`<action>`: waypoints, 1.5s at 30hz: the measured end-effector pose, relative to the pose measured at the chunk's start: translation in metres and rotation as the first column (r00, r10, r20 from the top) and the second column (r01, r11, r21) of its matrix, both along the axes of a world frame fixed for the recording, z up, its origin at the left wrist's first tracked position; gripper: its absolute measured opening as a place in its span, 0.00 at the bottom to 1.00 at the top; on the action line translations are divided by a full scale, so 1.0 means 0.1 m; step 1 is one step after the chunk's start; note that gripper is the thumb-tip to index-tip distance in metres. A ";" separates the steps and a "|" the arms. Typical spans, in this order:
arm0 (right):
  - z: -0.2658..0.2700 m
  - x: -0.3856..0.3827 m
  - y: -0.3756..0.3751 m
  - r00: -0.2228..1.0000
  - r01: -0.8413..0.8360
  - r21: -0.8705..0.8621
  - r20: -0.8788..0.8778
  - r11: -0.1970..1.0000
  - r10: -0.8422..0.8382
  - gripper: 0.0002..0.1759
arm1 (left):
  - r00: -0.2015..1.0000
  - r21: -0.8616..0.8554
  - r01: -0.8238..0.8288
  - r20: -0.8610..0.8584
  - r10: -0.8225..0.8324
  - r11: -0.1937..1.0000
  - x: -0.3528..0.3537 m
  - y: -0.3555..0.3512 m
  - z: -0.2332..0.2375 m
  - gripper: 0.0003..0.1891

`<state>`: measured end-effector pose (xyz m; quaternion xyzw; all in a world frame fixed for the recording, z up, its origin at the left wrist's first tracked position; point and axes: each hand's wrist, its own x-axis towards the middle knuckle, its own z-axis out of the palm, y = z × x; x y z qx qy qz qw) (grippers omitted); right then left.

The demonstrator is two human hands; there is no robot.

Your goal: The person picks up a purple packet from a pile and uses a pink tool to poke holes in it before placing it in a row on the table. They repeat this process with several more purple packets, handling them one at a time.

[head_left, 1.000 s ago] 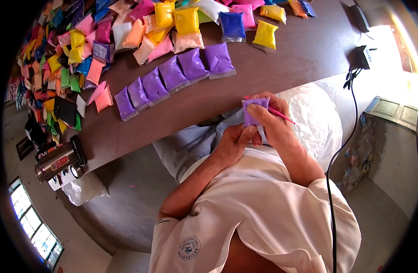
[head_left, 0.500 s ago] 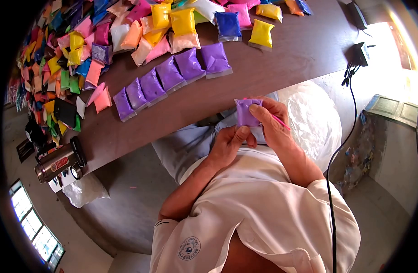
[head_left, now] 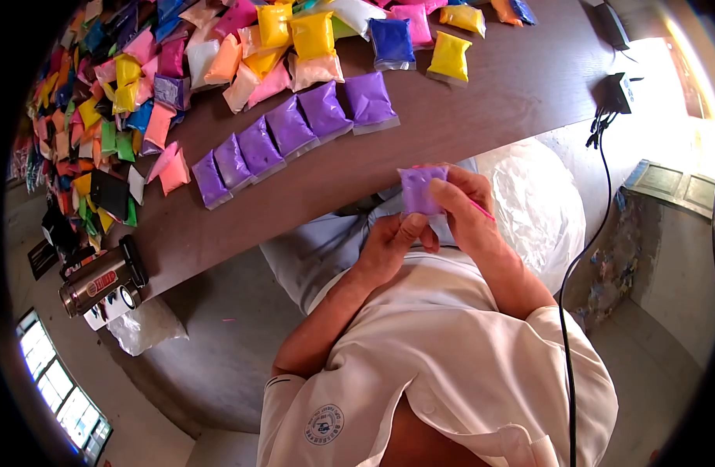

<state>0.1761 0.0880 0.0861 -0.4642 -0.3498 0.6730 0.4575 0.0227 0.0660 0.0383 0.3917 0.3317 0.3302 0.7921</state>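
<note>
Both hands are at a small purple packet (head_left: 421, 191), a clear plastic pouch with soft-looking purple filling, held over my lap beside the table edge. My left hand (head_left: 390, 243) pinches its lower edge between thumb and fingers. From the other side my right hand (head_left: 465, 204) grips it, thumb pressed on its front face and fingers behind. A thin pink stick (head_left: 482, 210) is also tucked in my right hand, most of it hidden. On the table, several similar purple packets (head_left: 292, 124) lie side by side in a slanting row.
Many coloured packets (head_left: 159, 121) are heaped on the left of the brown table (head_left: 458, 109). A yellow packet (head_left: 449, 56) lies near the top middle. At the lower left is a metal flask (head_left: 100, 282). A black cable (head_left: 583, 257) hangs at right, near a white plastic bag (head_left: 532, 187).
The held packet has tilted slightly and shifted a little left. My right thumb has moved slightly on its face. The row on the table looks the same.
</note>
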 end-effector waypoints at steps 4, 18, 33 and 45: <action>-0.05 0.07 0.06 0.933 -0.033 -0.175 -0.359 0.984 -0.033 0.18 | 0.976 -0.228 0.023 0.216 0.028 0.973 -0.05 0.05 0.06 0.24; -0.16 -0.06 0.07 0.873 -0.194 -0.088 -0.471 0.977 0.130 0.13 | 0.803 -0.327 0.227 0.595 0.014 0.917 -0.03 -0.03 -0.09 0.31; -0.03 -0.06 -0.01 0.976 -0.166 -0.049 -0.153 0.985 0.157 0.17 | 0.935 -0.422 -0.004 0.320 0.154 0.906 -0.02 0.06 0.04 0.30; -0.10 -0.08 -0.01 0.982 -0.031 0.148 0.186 0.989 0.003 0.23 | 0.901 -0.375 -0.056 0.381 0.209 0.925 -0.07 0.06 -0.08 0.26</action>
